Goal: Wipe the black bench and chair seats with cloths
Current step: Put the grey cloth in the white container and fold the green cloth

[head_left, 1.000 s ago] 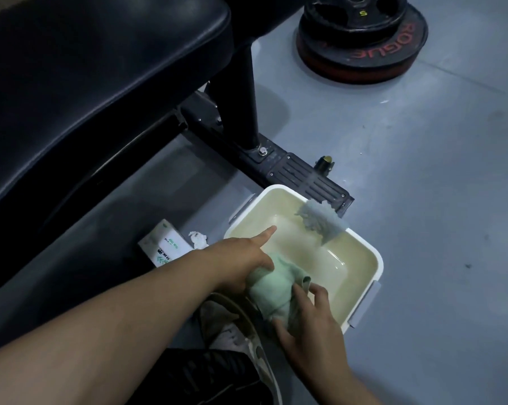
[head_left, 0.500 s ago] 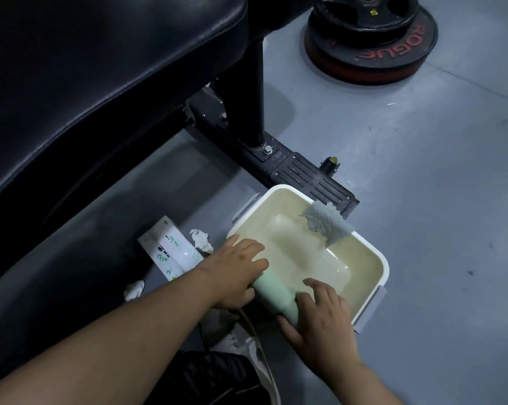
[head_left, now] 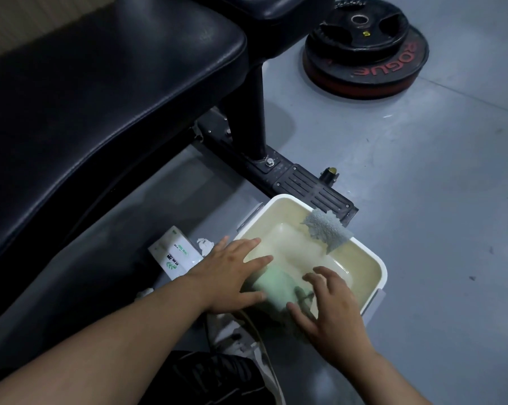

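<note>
1. Green cloth (head_left: 271, 287) is lying bunched in the basin's (head_left: 361, 258) near corner, likely for wetting.
2. Left hand (head_left: 229, 276) and right hand (head_left: 325, 305) are pressing it, fingers spread, gripping nothing.
3. Black bench (head_left: 100, 97) is standing just beyond.

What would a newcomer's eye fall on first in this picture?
The left hand and right hand spread over a green cloth at the near edge of a white basin on the floor. A black bench pad fills the upper left; stacked weight plates lie upper right.
</note>
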A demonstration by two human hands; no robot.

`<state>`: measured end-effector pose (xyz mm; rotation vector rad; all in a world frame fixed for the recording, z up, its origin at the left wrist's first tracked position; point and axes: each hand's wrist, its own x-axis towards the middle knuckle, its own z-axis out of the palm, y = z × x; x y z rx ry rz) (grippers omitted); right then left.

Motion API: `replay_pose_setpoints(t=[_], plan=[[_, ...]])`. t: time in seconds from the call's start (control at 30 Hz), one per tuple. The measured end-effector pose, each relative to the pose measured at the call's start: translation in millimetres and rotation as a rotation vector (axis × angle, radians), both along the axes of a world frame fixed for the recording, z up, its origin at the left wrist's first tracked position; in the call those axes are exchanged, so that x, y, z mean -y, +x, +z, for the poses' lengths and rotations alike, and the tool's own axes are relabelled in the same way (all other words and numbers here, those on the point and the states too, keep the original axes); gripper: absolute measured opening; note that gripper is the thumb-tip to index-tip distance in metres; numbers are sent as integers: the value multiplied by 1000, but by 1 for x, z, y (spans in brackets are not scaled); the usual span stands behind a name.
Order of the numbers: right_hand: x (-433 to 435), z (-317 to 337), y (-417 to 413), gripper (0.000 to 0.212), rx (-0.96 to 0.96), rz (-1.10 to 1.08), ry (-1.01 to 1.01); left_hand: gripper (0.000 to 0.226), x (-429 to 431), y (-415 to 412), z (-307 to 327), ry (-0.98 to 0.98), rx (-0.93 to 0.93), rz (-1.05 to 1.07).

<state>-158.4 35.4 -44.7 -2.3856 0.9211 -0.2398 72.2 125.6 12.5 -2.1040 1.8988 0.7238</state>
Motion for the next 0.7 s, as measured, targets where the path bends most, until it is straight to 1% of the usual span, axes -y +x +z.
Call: replay_pose_setpoints(t=[0.07,0.13,0.2,0.27,0.33,0.43,0.53,0.6,0.7], plan=[[-3,-9,0,47,-70,164,-23,68,-2,-3,2,64,15,-49],[-3,-13,1,43,-101,214,-51,64,-3,-6,1,75,26,-53],[0,-13,2,38,-86,194,-72,59,-2,-6,0,56,34,-39],[3,-13,4,38,-64,184,-67,55,-1,-4,-1,22,43,-25],[8,-14,5,40,-65,167,-68,54,0,-4,-3,-5,45,7],[8,-12,10,40,-78,139,-34,56,-1,-7,-4,17,26,10],[2,-10,9,40,-84,145,0,52,0,-8,-4,15,33,-14],[-2,-7,8,49,-90,125,53,54,1,-7,-5,15,28,-16],[-4,-2,5,83,-106,62,156,63,1,-5,-4,3,10,16]])
